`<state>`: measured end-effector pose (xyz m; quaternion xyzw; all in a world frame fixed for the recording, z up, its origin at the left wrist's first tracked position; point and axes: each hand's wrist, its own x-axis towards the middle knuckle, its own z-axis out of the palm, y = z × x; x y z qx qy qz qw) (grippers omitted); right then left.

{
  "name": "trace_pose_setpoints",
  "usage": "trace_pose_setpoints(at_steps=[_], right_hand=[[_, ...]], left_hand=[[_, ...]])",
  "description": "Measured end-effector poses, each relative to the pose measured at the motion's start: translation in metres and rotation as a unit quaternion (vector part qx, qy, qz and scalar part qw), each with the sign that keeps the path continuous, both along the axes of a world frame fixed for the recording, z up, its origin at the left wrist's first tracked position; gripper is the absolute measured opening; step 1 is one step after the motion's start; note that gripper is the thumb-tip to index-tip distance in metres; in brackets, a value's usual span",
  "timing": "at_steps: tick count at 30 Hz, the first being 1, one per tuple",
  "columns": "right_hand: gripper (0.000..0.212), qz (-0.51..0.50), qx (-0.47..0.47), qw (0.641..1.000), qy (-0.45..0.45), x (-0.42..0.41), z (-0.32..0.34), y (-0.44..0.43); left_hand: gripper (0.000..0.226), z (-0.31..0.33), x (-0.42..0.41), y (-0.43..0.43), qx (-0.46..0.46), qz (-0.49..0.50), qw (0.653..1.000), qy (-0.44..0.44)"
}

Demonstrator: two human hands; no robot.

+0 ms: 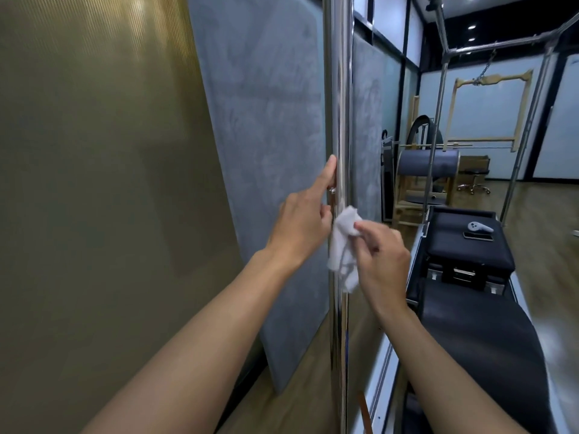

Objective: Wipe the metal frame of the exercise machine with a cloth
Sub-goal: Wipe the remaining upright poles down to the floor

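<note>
Your left hand (300, 223) steadies the chrome frame post (340, 98), index finger laid along it and the other fingers curled round. Just right of them, your right hand (383, 261) pinches the cloth (343, 245) against the post, seemingly to wipe it.

Golden wall (94, 151), grey padded panels (260, 120), wooden floor (548, 245), ceiling spotlights (472, 27), rolling stool (474, 180).
</note>
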<state>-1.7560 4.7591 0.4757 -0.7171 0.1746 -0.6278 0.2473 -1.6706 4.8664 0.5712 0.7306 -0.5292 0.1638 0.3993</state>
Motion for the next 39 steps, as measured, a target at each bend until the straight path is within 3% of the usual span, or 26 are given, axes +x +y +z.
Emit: trace_pose_setpoints(at_steps=[3, 6, 10, 15, 21, 27, 32, 35, 39], right_hand=[[0.024, 0.003, 0.048, 0.998, -0.028, 0.009, 0.012, 0.003], [0.024, 0.020, 0.074, 0.996, -0.037, 0.012, -0.015, 0.013], [0.023, 0.048, 0.136, 0.989, 0.011, 0.004, -0.032, 0.008], [0.020, 0.026, 0.065, 0.997, -0.017, 0.008, 0.007, 0.008], [0.010, -0.003, 0.013, 1.000, 0.028, 0.010, -0.039, 0.009], [0.011, -0.010, -0.007, 1.000, 0.010, 0.011, -0.003, 0.013], [0.027, -0.012, 0.003, 0.999, 0.047, 0.007, -0.041, 0.021], [0.019, 0.023, 0.072, 0.992, 0.102, -0.002, -0.064, 0.015], [0.019, 0.029, 0.066, 0.996, 0.055, 0.000, -0.033, 0.011]], left_hand=[[0.085, -0.005, 0.004, -0.001, 0.002, 0.000, 1.000, -0.001], [0.086, -0.007, 0.004, 0.003, 0.012, -0.003, 1.000, 0.004], [0.083, -0.008, 0.002, 0.006, 0.026, -0.005, 1.000, 0.000], [0.082, -0.010, 0.001, 0.003, 0.026, 0.007, 0.999, -0.020], [0.084, -0.013, 0.001, 0.005, 0.047, 0.003, 0.998, -0.028], [0.079, -0.018, -0.002, 0.003, 0.046, -0.004, 0.999, -0.013], [0.066, -0.029, 0.001, 0.000, 0.000, -0.015, 0.998, 0.057], [0.054, -0.036, 0.003, -0.003, -0.010, -0.022, 0.996, 0.083], [0.039, -0.049, 0.005, -0.007, -0.002, -0.010, 0.994, 0.109]])
